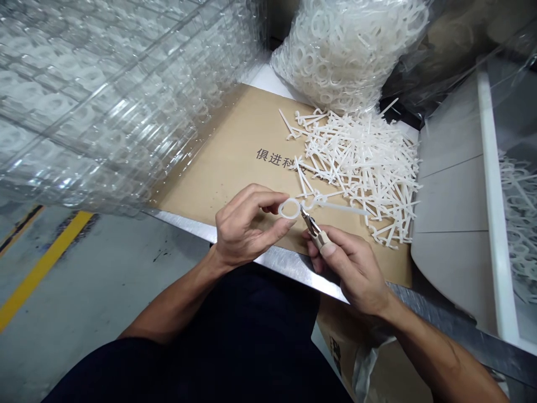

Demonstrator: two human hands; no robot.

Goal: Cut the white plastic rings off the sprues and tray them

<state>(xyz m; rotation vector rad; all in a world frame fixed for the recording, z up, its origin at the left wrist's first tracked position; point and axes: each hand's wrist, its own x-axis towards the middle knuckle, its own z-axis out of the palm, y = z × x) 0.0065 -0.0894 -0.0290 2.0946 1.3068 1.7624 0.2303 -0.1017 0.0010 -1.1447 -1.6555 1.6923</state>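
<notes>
My left hand [247, 226] pinches a white plastic ring [289, 208] between thumb and fingertips, above a tan cardboard sheet [235, 162]. My right hand [348, 266] grips small cutting pliers [312, 226] with beige handles, and their metal jaws sit right at the ring's edge. A long white plastic runner [339, 208] stretches rightward from beside the ring. Behind it lies a heap of white plastic runners and scraps [361, 173]. Whether the jaws touch the ring is hidden by the fingers.
A clear bag of white rings [344, 50] stands behind the heap. Stacked transparent trays holding rings [96, 95] fill the left. A steel table edge [268, 258] runs below my hands, with a white bin [453, 190] to the right and a painted concrete floor [84, 280] at lower left.
</notes>
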